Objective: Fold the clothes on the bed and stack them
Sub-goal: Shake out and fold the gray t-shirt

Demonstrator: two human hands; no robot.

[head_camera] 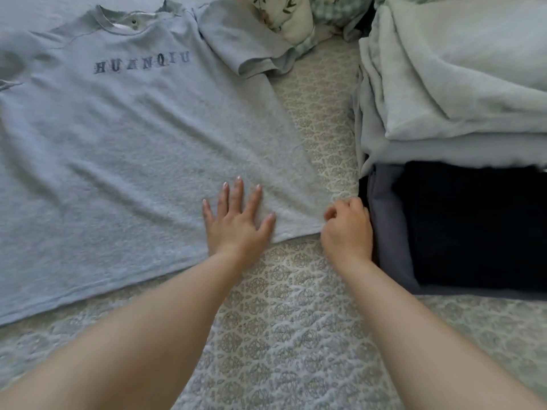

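A grey T-shirt (118, 149) lies spread front-up on the bed (281, 335), filling the left and far-left part of the view. Dark letters across its chest read "HUANQIU". Its left sleeve and left side run off the picture edge, so its full outline cannot be seen. Its right sleeve (239, 42) lies partly over a bundle of floral and checked fabric (293, 19) at the far edge; what that bundle is cannot be made out.

The left hand (236, 220) lies flat on the shirt near its hem, fingers spread and straight, palm down, gripping nothing. The right hand (347, 229) is curled closed at the shirt's near right hem corner, and its thumb and fingertips seem to pinch the cloth there, though the fingers hide the exact hold. Its knuckles are just beside, perhaps touching, the stack on the right.

That stack of folded clothes (444, 128) sits on the right of the bed and is cut off by the right edge. Pale grey-green and light blue pieces lie on top toward the far side; a black garment (473, 226) lies on a slate-blue one (390, 247) at the near side. What kinds of garments these are cannot be told.

The bed's quilted cover, with a repeated medallion pattern, shows between shirt and stack and under both bare forearms.
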